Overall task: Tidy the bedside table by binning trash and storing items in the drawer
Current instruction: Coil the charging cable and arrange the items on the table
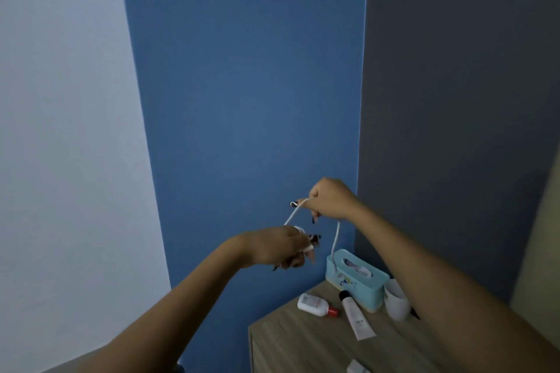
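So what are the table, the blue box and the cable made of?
The table looks like wood or wood-look laminate, matte, with streaky grain. The box is probably plastic: smooth, pale blue, with rounded moulded edges. The cable seems to be white rubbery plastic, since it hangs in a limp curve.

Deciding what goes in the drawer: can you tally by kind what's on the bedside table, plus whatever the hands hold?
Cable: 1, gripped by left hand and right hand
Tissue box: 1
Bottle: 1
Tube: 1
Cup: 1
White packet: 1, cut off by the frame edge, kind unclear
Total: 6
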A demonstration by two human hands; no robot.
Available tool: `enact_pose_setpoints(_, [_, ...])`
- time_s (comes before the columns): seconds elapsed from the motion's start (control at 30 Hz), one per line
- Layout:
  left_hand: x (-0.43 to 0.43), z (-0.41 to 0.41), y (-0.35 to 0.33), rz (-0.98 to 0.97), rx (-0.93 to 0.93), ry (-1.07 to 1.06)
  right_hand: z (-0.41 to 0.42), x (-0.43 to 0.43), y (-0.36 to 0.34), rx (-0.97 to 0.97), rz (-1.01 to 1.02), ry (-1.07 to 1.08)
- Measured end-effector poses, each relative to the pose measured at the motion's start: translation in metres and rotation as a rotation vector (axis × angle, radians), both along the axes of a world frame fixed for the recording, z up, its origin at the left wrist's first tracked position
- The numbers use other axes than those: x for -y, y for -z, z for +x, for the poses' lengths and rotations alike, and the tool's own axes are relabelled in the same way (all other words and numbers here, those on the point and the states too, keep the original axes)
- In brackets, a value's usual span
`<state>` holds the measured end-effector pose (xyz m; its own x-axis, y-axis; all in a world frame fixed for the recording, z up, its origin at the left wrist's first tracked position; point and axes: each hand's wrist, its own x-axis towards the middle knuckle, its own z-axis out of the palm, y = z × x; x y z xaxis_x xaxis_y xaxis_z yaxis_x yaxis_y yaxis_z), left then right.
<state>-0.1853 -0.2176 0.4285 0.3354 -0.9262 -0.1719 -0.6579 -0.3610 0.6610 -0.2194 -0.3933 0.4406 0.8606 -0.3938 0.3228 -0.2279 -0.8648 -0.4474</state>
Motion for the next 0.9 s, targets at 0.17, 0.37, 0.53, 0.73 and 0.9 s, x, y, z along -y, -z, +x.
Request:
enact_pose_setpoints(0.17, [0.014, 0.043, -0.003, -0.383, -0.320, -0.316, -0.011, -0.024, -0.034, 0.068, -0.267, 0.096])
enact_pose_setpoints(0.37, [0.020, 0.064, -0.038, -0.956, -1.115, -0.259, -0.026, -0.071, -0.039, 0.142, -0.132, -0.071])
enact_pose_setpoints(0.53, [0.013, 0.064, -0.076, -1.055, -1.278, -0.129, -0.025, -0.088, -0.003, 0.233, 0.208, -0.203])
enact_pose_setpoints(0.73, [-0.008, 0.067, -0.091, -0.978, -1.292, 0.026, -0.016, -0.069, 0.041, 0.089, 0.632, -0.310])
enact_pose_setpoints(0.9, [-0.030, 0.053, -0.076, -0.477, -0.990, 0.140, -0.002, -0.021, 0.046, 0.070, 0.595, -0.086])
